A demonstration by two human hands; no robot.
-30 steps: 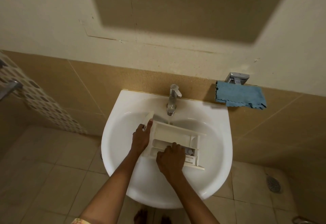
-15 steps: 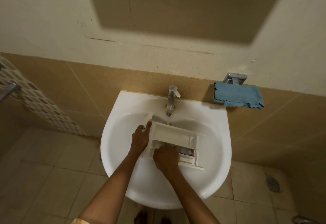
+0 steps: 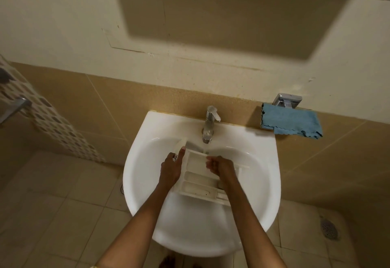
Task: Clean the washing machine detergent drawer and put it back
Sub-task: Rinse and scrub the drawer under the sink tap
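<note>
The white detergent drawer (image 3: 197, 185) lies in the white sink (image 3: 261, 194), open side up, its compartments showing. My left hand (image 3: 171, 168) grips its left end, thumb up along the edge. My right hand (image 3: 220, 167) hovers over the drawer's middle with fingers loosely curled, just below the tap (image 3: 209, 124). A thin stream of water falls from the spout onto the drawer's far edge near my right fingertips. Whether those fingers touch the drawer is unclear.
A blue cloth (image 3: 292, 123) hangs on a metal holder (image 3: 287, 99) on the tiled wall right of the sink. A floor drain (image 3: 328, 229) sits at the lower right. A patterned tile strip and metal bar (image 3: 14, 107) are at the left.
My right hand has lifted out of the drawer's near compartments and moved up toward the running water. The left hand keeps its grip on the drawer's left end.
</note>
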